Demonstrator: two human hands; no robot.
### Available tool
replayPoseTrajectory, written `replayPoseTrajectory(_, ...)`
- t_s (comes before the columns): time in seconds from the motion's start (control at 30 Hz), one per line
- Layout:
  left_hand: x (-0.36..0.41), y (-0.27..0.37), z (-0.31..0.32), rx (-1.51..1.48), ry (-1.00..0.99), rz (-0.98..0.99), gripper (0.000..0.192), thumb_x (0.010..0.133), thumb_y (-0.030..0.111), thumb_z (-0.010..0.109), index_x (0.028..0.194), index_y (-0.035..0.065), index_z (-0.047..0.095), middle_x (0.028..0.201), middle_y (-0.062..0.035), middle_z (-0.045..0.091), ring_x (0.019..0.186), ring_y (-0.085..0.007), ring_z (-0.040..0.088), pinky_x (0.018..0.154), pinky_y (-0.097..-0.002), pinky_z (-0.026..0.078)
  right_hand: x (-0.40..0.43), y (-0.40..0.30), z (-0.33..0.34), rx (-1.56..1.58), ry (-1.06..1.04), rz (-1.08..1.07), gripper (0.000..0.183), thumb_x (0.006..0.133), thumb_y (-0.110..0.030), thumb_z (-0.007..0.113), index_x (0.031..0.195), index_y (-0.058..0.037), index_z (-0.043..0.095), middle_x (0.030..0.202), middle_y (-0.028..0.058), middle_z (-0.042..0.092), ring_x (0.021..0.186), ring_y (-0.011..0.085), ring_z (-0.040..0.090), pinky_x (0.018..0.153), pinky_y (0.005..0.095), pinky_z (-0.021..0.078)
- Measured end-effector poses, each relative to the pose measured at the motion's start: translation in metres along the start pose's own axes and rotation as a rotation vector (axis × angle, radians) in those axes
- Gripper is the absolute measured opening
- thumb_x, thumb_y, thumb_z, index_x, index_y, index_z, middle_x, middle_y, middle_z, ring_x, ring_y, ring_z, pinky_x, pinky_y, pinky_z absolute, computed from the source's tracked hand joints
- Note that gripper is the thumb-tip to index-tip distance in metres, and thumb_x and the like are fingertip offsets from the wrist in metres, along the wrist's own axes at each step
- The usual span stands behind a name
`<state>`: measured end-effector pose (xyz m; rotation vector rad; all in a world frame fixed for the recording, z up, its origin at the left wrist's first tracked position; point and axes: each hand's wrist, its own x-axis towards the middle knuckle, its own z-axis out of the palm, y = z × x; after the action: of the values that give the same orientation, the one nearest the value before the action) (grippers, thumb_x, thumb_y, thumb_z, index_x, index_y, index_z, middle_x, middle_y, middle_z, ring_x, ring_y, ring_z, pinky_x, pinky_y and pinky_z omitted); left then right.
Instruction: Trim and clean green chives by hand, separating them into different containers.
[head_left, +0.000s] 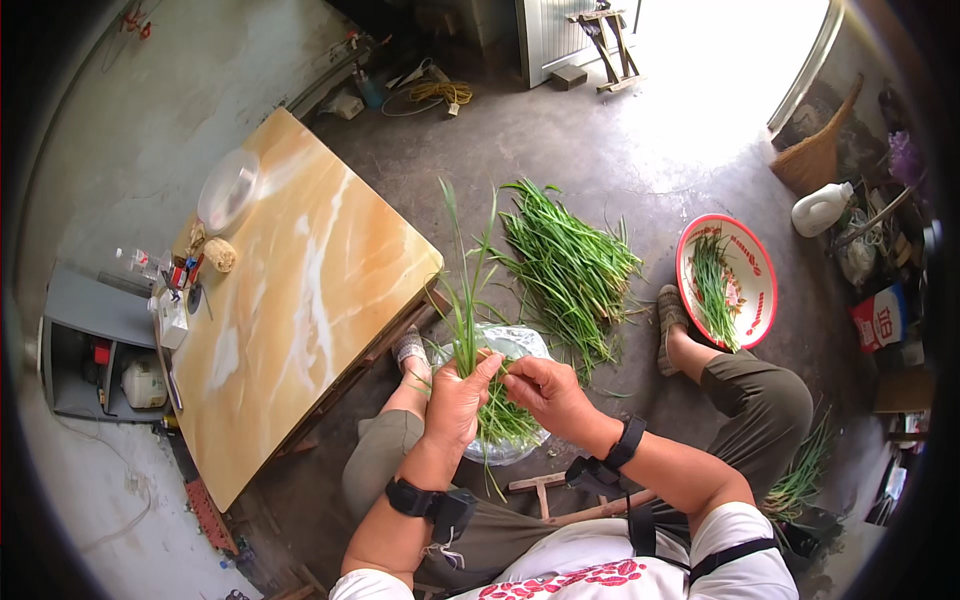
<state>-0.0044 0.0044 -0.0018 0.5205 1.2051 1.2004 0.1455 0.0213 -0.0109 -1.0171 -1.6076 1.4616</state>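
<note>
Between my knees, my left hand (456, 401) grips a small bunch of garlic chives (466, 319), the long leaves pointing up and away from me. My right hand (556, 397) meets it at the stem ends, thumb and forefinger pinched on a thin strand; the exact contact is partly hidden. Below both hands sits a container lined with a clear plastic bag (531, 343), holding loose green chive scraps (506, 420). A large heap of chives (566, 262) lies on the floor just beyond. To the right, a red-rimmed enamel basin (763, 300) holds a smaller bunch (712, 289).
A marble-patterned table (300, 300) stands close on my left, its corner near my foot. More chives (802, 469) lie behind my right knee. A white jug (821, 210) and clutter line the right wall. Beside the bright doorway is a folded wooden stool (611, 49).
</note>
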Motion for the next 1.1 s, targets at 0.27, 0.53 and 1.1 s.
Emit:
replayPoseTrajectory(0.27, 0.004, -0.003, 0.008, -0.147, -0.011, -0.023, 0.013, 0.087, 0.018, 0.054, 0.081, 0.0066, 0.056, 0.079, -0.0019, 0.056, 0.064, -0.0063, 0.045, 0.054, -0.0196, 0.034, -0.014, 0.010, 0.003, -0.192, -0.033, -0.107, 0.016, 0.078, -0.010, 0.061, 0.072, -0.0027, 0.048, 0.062, 0.0128, 0.051, 0.055, 0.0288, 0.051, 0.050, 0.0349, 0.0406)
replayPoseTrajectory(0.53, -0.005, 0.018, 0.012, -0.129, -0.083, 0.027, 0.020, 0.092, 0.023, 0.047, 0.080, 0.0077, 0.046, 0.063, -0.0008, 0.043, 0.050, -0.0091, 0.041, 0.045, -0.0222, 0.035, -0.015, 0.099, -0.036, -0.673, 0.045, -0.281, 0.015, 0.072, -0.012, 0.062, 0.068, -0.0072, 0.049, 0.058, 0.0116, 0.050, 0.054, 0.0320, 0.053, 0.048, 0.0399, 0.0426)
replayPoseTrajectory(1.1, 0.006, 0.009, 0.018, 0.055, 0.026, -0.076, 0.034, 0.093, 0.028, 0.043, 0.064, 0.0119, 0.034, 0.050, 0.0033, 0.032, 0.038, -0.0046, 0.025, 0.035, -0.0200, 0.019, -0.030, 0.324, -0.119, -1.114, 0.318, 0.609, 0.010, 0.072, -0.009, 0.056, 0.080, -0.0077, 0.061, 0.084, 0.0147, 0.056, 0.083, 0.0321, 0.056, 0.072, 0.0412, 0.0459)
